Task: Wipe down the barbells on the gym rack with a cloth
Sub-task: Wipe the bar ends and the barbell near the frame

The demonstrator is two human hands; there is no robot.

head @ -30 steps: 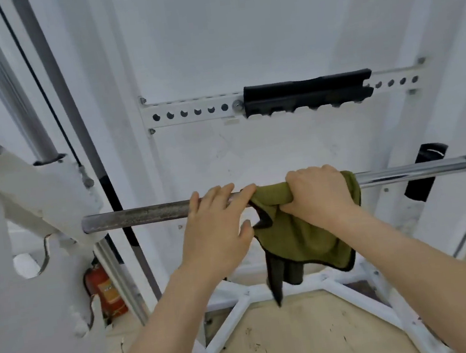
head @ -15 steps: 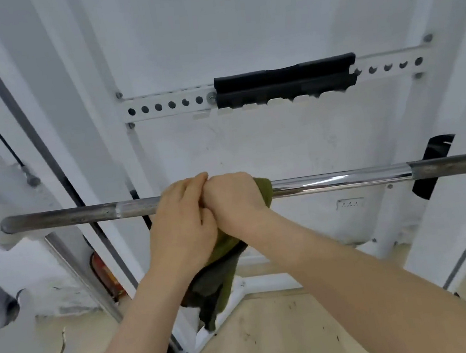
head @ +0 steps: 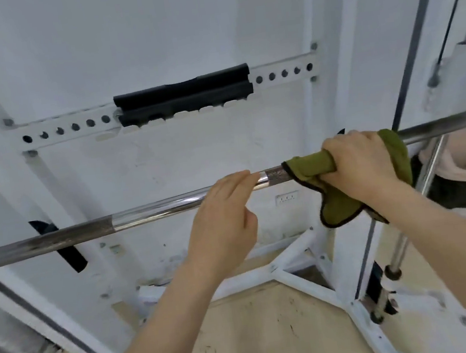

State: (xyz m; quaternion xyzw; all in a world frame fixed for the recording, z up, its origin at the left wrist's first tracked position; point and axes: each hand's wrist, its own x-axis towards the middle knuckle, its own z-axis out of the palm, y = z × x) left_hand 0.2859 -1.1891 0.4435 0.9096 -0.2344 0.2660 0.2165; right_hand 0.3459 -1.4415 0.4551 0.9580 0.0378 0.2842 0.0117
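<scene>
A steel barbell (head: pixel 154 210) runs across the view, rising to the right, with a shiny middle and darker knurled parts. An olive-green cloth (head: pixel 311 164) with a dark edge is wrapped over the bar right of centre, and its loose corner hangs below. My right hand (head: pixel 358 162) grips the cloth around the bar. My left hand (head: pixel 224 215) rests its fingers over the bar just left of the cloth, thumb underneath and apart from the bar.
The white rack frame (head: pixel 295 273) stands behind and below the bar. A perforated crossbar carries a black foam pad (head: pixel 183 97). Chrome guide rods (head: pixel 415 207) and a cable run at the right. Black bar hooks (head: pixel 60 248) sit on the uprights. Beige floor lies below.
My right hand has slid the cloth to the right along the bar, away from my left hand. The view has swung right, so the bar's right end now shows.
</scene>
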